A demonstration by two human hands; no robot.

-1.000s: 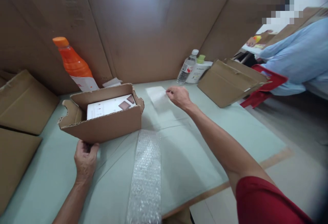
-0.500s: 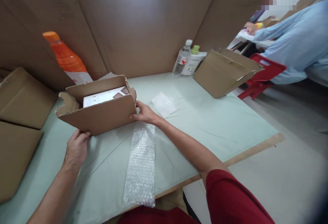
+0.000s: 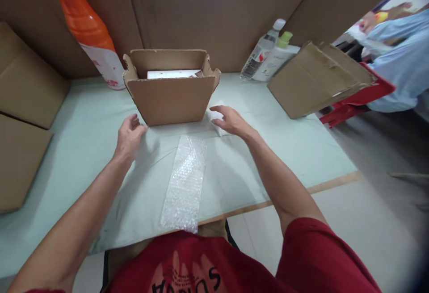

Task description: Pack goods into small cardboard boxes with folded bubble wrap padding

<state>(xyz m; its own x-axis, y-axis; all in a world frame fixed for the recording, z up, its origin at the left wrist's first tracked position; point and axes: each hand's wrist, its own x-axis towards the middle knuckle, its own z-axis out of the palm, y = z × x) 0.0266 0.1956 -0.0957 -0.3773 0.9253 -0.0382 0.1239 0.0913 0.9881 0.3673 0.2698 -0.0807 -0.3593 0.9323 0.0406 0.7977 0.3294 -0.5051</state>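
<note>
An open cardboard box (image 3: 172,101) stands upright on the table in front of me. Inside it lies a white box (image 3: 174,74), only its top part visible above the front wall. My left hand (image 3: 129,136) is just off the box's lower left corner, fingers apart, holding nothing. Off the lower right side, my right hand (image 3: 231,121) hovers with thumb and fingers spread, over a small crumpled piece of white wrap (image 3: 219,131) that it partly covers; contact is unclear. A flat strip of bubble wrap (image 3: 185,183) lies between my forearms, reaching the table's front edge.
An orange bottle (image 3: 89,25) leans at the back left, beside cardboard boxes (image 3: 23,159) at the far left. A clear water bottle (image 3: 259,54), a white bottle (image 3: 275,63) and another cardboard box (image 3: 311,81) stand at the right. Beyond, a person's light-blue sleeve (image 3: 398,31) shows near a red chair (image 3: 378,85).
Both my hands have let go of the cardboard box and moved slightly apart from it. The box has turned to face me squarely and sits farther back. My view has shifted too.
</note>
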